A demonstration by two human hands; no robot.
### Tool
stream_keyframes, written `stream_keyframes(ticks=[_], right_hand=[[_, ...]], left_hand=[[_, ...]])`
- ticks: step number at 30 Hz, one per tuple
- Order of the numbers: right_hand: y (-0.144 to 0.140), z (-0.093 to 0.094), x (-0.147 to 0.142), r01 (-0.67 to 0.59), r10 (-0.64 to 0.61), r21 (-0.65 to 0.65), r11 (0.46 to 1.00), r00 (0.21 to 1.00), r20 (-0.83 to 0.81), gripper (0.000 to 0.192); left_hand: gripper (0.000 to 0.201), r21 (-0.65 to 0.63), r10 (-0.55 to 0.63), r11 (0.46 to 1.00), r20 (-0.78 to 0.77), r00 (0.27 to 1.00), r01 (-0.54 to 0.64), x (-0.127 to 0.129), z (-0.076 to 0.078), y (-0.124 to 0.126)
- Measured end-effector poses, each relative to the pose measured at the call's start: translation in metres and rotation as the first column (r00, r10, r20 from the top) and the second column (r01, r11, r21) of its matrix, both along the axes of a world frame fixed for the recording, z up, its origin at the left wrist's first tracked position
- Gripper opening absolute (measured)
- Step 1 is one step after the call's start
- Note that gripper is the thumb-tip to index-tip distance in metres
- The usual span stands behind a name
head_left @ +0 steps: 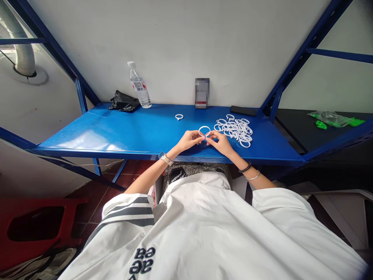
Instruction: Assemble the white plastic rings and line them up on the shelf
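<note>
Your left hand [189,140] & right hand [220,142] both pinch one small white plastic ring [204,131], fingers closed on its bottom edge, just above the blue metal shelf [122,132]. A pile of white plastic rings [235,129] lies just beside your right hand. One lone white ring [179,116] sits farther back, w/ a clear plastic water bottle [140,86] by the wall.

Head camera looks forward and down (fairly near) at blue shelf [131,132].
</note>
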State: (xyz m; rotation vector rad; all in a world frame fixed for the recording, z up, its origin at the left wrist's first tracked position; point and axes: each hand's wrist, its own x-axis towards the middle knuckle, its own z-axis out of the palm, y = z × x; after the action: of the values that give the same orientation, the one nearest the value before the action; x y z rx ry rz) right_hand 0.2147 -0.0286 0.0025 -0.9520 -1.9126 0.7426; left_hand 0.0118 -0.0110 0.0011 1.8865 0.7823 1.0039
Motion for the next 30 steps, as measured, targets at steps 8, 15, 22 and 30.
stream_keyframes(ticks=[8, 15, 22, 30], right_hand=[[0.0031, -0.0072, -0.0005, -0.031, 0.010, -0.127, 0.991, 0.986, -0.165, 0.042], [0.0033, -0.0088, -0.0013, -0.040, 0.012, -0.153, 0.987, 0.983, -0.182, 0.042], [0.0036, -0.0097, -0.0021, -0.049, 0.018, -0.179, 0.983, 0.984, -0.175, 0.044], [0.0018, -0.0071, -0.0027, -0.072, 0.038, -0.212, 0.975, 0.986, -0.161, 0.043]], left_hand=[[0.054, -0.157, -0.011, 0.987, 0.103, 0.995, 0.027, 0.0065, 0.0036, -0.0045], [0.051, -0.236, -0.027, 0.970, 0.104, 0.994, 0.051, 0.0052, 0.0056, -0.0051], [0.048, -0.286, -0.043, 0.956, 0.099, 0.994, 0.070, 0.0056, 0.0049, -0.0054], [0.046, -0.317, -0.069, 0.945, 0.055, 0.996, 0.083, 0.0043, 0.0093, -0.0066]])
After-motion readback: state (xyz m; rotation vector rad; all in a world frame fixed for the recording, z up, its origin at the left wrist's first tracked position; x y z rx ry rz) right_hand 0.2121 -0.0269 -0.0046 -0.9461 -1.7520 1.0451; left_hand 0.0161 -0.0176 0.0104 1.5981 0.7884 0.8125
